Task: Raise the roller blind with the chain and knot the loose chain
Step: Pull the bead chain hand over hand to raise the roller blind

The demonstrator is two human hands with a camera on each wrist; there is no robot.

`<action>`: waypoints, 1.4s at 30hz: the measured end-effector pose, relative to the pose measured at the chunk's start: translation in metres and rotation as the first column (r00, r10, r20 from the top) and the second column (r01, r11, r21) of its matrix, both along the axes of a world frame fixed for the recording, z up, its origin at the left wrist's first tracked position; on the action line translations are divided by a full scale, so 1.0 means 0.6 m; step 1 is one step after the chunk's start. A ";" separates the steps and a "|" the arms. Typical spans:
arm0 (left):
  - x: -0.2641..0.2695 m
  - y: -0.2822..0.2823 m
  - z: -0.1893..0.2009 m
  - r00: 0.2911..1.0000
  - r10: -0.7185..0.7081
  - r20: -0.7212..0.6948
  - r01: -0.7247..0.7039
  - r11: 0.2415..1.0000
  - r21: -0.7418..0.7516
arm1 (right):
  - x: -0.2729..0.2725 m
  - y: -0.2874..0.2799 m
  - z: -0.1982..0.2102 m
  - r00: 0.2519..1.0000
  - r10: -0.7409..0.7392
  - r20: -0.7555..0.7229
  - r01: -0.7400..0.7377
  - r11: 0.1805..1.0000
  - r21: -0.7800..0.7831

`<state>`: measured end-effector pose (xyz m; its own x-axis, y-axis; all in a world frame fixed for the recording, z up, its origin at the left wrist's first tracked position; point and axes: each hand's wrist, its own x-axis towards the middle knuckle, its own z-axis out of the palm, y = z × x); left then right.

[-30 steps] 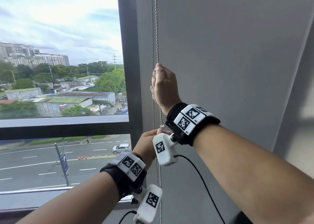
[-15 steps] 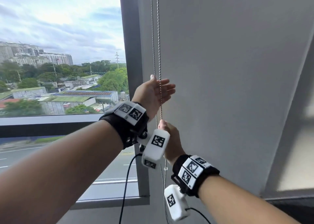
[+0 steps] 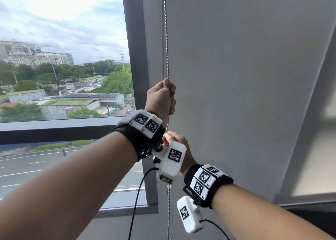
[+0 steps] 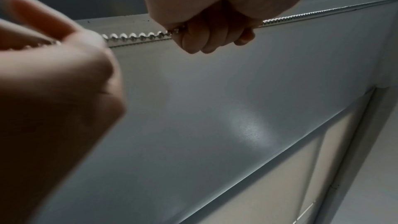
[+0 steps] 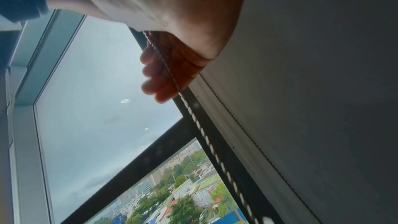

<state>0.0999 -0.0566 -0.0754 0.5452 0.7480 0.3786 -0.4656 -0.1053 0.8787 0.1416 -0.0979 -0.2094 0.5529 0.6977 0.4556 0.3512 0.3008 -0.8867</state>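
Both hands are fisted on the bead chain [image 3: 166, 39] beside the window frame [image 3: 136, 57]: left hand [image 3: 161, 98] above, right hand [image 3: 179, 149] just below it.

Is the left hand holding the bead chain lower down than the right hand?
No, in the head view the left hand grips the bead chain above the right hand, which holds it lower down.
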 end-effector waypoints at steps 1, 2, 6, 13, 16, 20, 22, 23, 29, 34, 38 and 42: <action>-0.002 0.002 -0.007 1.000 0.004 -0.013 -0.004 1.000 0.000 | 0.004 0.003 0.005 1.000 -0.019 0.000 0.019 1.000 0.013; -0.005 0.005 -0.016 1.000 0.010 -0.028 -0.010 1.000 0.000 | 0.003 0.000 0.016 1.000 -0.024 -0.019 0.025 0.999 0.034; -0.022 0.017 -0.067 0.998 0.017 -0.058 -0.019 1.000 -0.024 | 0.012 -0.005 0.081 0.998 -0.053 0.021 0.049 0.988 0.146; -0.023 0.010 -0.151 0.986 0.037 -0.164 -0.047 0.997 -0.060 | -0.003 0.017 0.224 0.996 -0.034 0.084 0.010 0.965 0.262; -0.025 0.004 -0.165 0.986 0.008 -0.164 -0.020 0.997 -0.072 | -0.006 0.032 0.255 0.999 -0.008 0.041 -0.005 0.957 0.292; -0.037 -0.004 -0.176 0.979 -0.084 -0.184 0.060 0.989 -0.134 | 0.000 0.060 0.246 0.993 -0.107 0.045 0.090 0.952 0.294; -0.040 -0.005 -0.179 0.968 -0.118 -0.222 0.086 0.985 -0.146 | 0.002 0.066 0.234 0.991 -0.123 0.060 0.099 0.948 0.303; -0.042 -0.005 -0.180 0.963 -0.133 -0.236 0.099 0.984 -0.149 | 0.003 0.067 0.229 0.991 -0.122 0.063 0.097 0.947 0.306; -0.048 0.006 -0.158 0.968 -0.208 -0.138 0.183 0.968 -0.174 | 0.009 0.067 0.202 0.988 -0.134 0.071 0.106 0.945 0.311; -0.050 0.033 -0.084 0.964 -0.261 -0.058 0.252 0.960 -0.121 | 0.014 0.046 0.154 0.977 -0.187 0.104 0.150 0.945 0.291; -0.053 0.028 0.000 0.961 -0.270 -0.063 0.266 0.962 -0.058 | 0.016 0.035 0.090 0.982 -0.161 0.097 0.137 0.966 0.218; -0.045 0.020 0.065 0.959 -0.284 -0.020 0.282 0.958 -0.053 | 0.007 0.016 0.058 0.968 -0.210 0.137 0.176 0.958 0.225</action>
